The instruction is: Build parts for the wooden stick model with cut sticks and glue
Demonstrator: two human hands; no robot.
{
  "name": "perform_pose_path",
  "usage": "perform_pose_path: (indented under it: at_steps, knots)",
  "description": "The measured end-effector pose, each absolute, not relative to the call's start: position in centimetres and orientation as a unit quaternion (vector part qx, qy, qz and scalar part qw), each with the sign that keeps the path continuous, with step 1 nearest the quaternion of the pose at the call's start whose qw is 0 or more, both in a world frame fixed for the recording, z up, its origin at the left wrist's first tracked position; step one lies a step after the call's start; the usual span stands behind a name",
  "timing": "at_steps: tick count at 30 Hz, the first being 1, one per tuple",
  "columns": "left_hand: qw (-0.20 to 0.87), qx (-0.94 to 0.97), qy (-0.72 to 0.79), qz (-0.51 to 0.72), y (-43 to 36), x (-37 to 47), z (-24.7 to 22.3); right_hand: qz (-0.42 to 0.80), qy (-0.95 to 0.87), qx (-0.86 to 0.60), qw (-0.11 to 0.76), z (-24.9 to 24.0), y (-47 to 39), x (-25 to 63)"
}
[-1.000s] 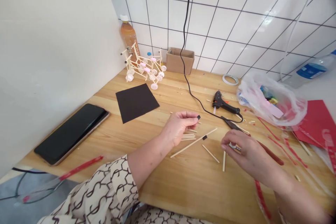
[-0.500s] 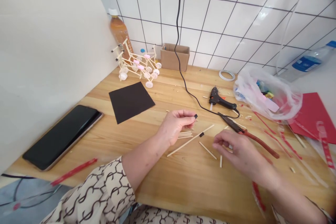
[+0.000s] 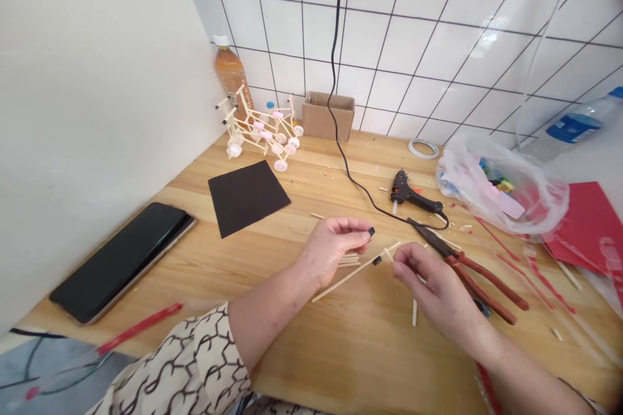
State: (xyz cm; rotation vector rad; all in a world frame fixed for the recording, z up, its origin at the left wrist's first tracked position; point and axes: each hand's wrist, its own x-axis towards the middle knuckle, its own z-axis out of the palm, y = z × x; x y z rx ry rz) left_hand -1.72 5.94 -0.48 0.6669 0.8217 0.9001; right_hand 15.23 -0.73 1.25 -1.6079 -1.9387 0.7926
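My left hand [image 3: 333,249] pinches a small black piece [image 3: 372,231] between thumb and fingertips, just above the table. In my right hand [image 3: 435,282] a short wooden stick [image 3: 388,254] is gripped at one end, its free end pointing up and left. Between the hands lies a long thin stick [image 3: 338,283], with a second black piece [image 3: 377,260] touching or close beside it. Several short sticks [image 3: 349,262] are partly hidden behind my left hand. Another short stick [image 3: 415,312] rests left of my right wrist.
Pliers [image 3: 450,254] and a glue gun [image 3: 413,195] with its black cord lie on the right. Behind them sits a plastic bag [image 3: 545,207]. A black sheet [image 3: 249,198], a phone [image 3: 124,259], wheeled stick models [image 3: 265,134] and a cardboard box [image 3: 328,117] stand left and back.
My right hand has picked up the short stick that lay on the table and moved slightly left. My left hand still holds the black piece. The view has tilted up a little.
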Motion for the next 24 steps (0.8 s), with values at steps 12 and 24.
perform_pose_path:
  at_steps: [12,24]
  knots:
    - [0.796,0.286,0.353,0.401,4.8,-1.1,0.2,0.370,-0.642,-0.573,0.351,1.5,-0.1,14.3]
    - [0.795,0.294,0.348,0.402,4.7,-1.1,0.2,0.366,-0.647,-0.573,0.345,1.5,-0.2,14.3]
